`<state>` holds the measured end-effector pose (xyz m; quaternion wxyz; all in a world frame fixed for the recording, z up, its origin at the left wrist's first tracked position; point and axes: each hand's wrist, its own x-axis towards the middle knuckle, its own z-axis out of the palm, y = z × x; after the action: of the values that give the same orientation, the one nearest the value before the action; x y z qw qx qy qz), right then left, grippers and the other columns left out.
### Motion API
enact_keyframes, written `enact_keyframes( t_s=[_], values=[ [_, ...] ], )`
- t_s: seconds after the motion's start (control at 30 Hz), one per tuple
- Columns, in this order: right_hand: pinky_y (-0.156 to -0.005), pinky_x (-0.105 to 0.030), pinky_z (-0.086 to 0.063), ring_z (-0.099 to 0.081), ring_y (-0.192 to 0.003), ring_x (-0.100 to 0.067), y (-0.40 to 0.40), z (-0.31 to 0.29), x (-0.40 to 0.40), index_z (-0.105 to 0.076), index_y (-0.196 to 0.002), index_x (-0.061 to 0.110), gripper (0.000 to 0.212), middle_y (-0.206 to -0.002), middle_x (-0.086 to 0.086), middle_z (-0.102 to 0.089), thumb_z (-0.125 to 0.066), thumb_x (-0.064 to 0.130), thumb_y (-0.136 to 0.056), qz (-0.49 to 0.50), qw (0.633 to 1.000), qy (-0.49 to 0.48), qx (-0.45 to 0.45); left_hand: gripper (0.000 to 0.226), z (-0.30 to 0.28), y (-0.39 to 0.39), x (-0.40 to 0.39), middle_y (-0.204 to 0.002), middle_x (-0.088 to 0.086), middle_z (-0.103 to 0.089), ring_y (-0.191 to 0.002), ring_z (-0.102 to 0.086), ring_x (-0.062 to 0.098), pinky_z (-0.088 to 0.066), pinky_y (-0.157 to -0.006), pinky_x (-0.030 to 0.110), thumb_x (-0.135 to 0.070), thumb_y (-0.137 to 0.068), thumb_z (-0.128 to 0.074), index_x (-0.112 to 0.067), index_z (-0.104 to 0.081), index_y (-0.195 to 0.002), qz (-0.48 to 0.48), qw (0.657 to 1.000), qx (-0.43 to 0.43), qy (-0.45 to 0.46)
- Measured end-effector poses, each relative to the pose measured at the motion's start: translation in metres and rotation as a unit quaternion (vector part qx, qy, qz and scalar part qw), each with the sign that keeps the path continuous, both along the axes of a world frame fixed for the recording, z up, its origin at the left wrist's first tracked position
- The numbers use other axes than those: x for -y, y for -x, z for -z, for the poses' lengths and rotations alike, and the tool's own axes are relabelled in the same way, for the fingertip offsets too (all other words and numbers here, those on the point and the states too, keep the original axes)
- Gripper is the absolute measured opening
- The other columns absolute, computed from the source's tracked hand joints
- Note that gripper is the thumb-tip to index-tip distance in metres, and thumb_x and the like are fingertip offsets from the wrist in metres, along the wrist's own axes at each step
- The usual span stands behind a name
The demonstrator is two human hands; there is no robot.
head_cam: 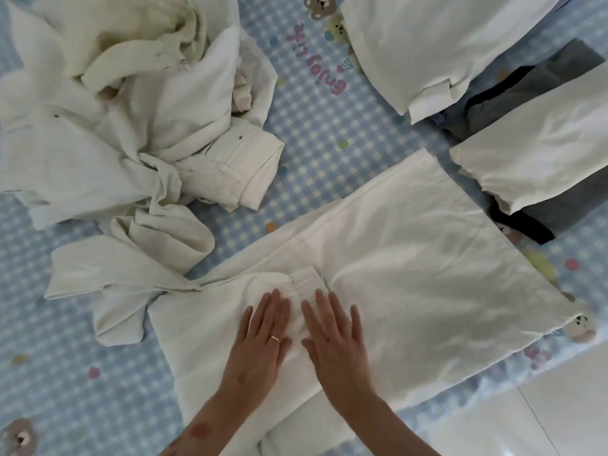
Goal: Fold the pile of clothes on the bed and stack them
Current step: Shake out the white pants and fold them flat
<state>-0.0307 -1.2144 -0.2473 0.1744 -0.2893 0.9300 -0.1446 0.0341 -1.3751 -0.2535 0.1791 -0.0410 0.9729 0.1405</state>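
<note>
Both hands lie flat, fingers straight and slightly spread, pressing on a wide cream-white cotton garment (pixel 411 268) spread out on the bed with the blue-and-white checked sheet printed with bears and coloured dots (pixel 329 133). The left hand (pixel 263 340), with a thin gold ring (pixel 275 339) on 1 finger, sits just beside the right hand (pixel 335 337); neither grasps anything. Their fingertips point toward 12 o'clock, just short of a small bunched fold of fabric on the garment.

The flattened garment runs from 6 o'clock, where its near end hangs over the bed edge, out toward 2 o'clock. At 10 o'clock lies the loose pile of crumpled cream and off-white clothes (pixel 131 126), a rolled trouser leg with a small rivet poking out toward the centre. At 1 o'clock rests a folded white garment (pixel 427 47); at 3 o'clock another folded white piece (pixel 539 149) lies on top of folded dark grey clothing (pixel 526 93). A pale tiled floor (pixel 559 406) shows at 5 o'clock.
</note>
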Motion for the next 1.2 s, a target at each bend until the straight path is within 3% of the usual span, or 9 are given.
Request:
enact_keyframes(
  t_s=[0.27,0.4,0.6,0.8,0.87,0.93,1.0,1.1,1.2],
  values=[
    [-0.110,-0.048,-0.021,-0.025,-0.143,-0.027,0.015,0.028,-0.024,-0.033,-0.147,0.021,0.056,-0.158,-0.003,-0.020,-0.032,0.045,-0.097,-0.117,0.990,-0.047,0.055,0.067,0.017,-0.011,0.013,-0.152,0.020,-0.026,-0.140,-0.028,0.033,-0.021,-0.111,0.048,-0.051,-0.094,-0.031,-0.008,-0.034,-0.144,0.024,0.994,0.098,0.035],
    [-0.113,-0.046,-0.024,-0.029,-0.142,-0.026,0.066,0.010,-0.074,-0.035,-0.146,0.013,0.053,-0.155,-0.008,-0.028,-0.028,0.034,-0.098,0.078,0.997,-0.022,0.016,0.060,-0.011,0.057,-0.020,-0.143,0.025,-0.040,-0.134,-0.038,0.037,-0.028,-0.112,0.050,-0.040,-0.100,-0.019,0.001,-0.044,-0.137,-0.009,1.000,0.000,-0.012],
    [-0.112,-0.053,-0.025,-0.029,-0.142,-0.032,0.160,0.003,-0.183,-0.036,-0.145,0.011,0.052,-0.154,-0.016,-0.029,-0.051,0.016,-0.096,0.247,0.959,-0.139,-0.023,0.062,0.001,0.253,-0.090,-0.158,0.018,0.000,-0.147,0.000,0.028,0.000,-0.119,0.040,-0.037,-0.101,-0.030,-0.007,-0.007,-0.150,0.015,1.000,-0.003,-0.015],
    [-0.082,-0.045,-0.043,-0.056,-0.105,-0.031,0.179,-0.005,-0.221,-0.046,-0.133,0.015,0.058,-0.122,-0.007,-0.055,-0.060,0.045,-0.086,0.311,0.935,-0.165,0.038,0.065,0.011,0.377,-0.114,-0.148,0.011,-0.034,-0.133,-0.037,0.027,-0.034,-0.105,0.034,-0.023,-0.092,-0.058,-0.013,-0.025,-0.147,-0.100,0.970,0.094,-0.200],
    [-0.085,-0.042,-0.039,-0.057,-0.106,-0.026,0.185,-0.012,-0.221,-0.047,-0.128,0.022,0.051,-0.117,0.001,-0.057,-0.057,0.050,-0.087,0.325,0.925,-0.168,0.100,0.057,0.009,0.393,-0.111,-0.141,0.009,-0.045,-0.121,-0.050,0.024,-0.042,-0.090,0.027,-0.018,-0.088,-0.063,-0.012,-0.039,-0.139,-0.132,0.947,0.154,-0.249],
    [-0.090,-0.041,-0.036,-0.060,-0.103,-0.025,0.192,-0.026,-0.218,-0.051,-0.115,0.026,0.036,-0.104,0.003,-0.063,-0.057,0.047,-0.088,0.362,0.912,-0.118,0.151,0.025,0.004,0.397,-0.101,-0.113,0.007,-0.064,-0.090,-0.062,0.016,-0.047,-0.069,0.021,-0.015,-0.085,-0.066,-0.015,-0.061,-0.109,-0.155,0.933,0.164,-0.280],
    [-0.088,-0.037,-0.036,-0.061,-0.091,-0.024,0.197,-0.048,-0.214,-0.051,-0.092,0.031,0.017,-0.081,0.007,-0.062,-0.061,0.043,-0.086,0.372,0.909,-0.048,0.183,0.009,-0.009,0.391,-0.085,-0.081,-0.002,-0.066,-0.071,-0.059,0.010,-0.041,-0.056,0.017,-0.014,-0.083,-0.067,-0.021,-0.062,-0.080,-0.168,0.920,0.143,-0.323],
    [-0.068,-0.019,-0.040,-0.058,-0.070,-0.013,0.191,-0.095,-0.202,-0.054,-0.076,0.031,0.016,-0.065,0.006,-0.061,-0.066,0.039,-0.082,0.303,0.922,0.036,0.238,0.021,-0.036,0.369,-0.049,-0.066,-0.009,-0.058,-0.061,-0.052,0.002,-0.037,-0.059,0.019,-0.008,-0.081,-0.069,-0.023,-0.060,-0.071,-0.167,0.912,0.093,-0.362],
    [-0.070,-0.023,-0.048,-0.061,-0.073,-0.003,0.164,-0.144,-0.167,-0.063,-0.098,0.036,0.022,-0.082,0.009,-0.067,-0.058,0.047,-0.080,0.176,0.916,0.088,0.350,0.018,-0.069,0.325,0.001,-0.070,0.000,-0.059,-0.066,-0.053,0.003,-0.040,-0.065,0.020,0.001,-0.076,-0.072,-0.014,-0.061,-0.074,-0.163,0.899,0.072,-0.401]
  ],
)
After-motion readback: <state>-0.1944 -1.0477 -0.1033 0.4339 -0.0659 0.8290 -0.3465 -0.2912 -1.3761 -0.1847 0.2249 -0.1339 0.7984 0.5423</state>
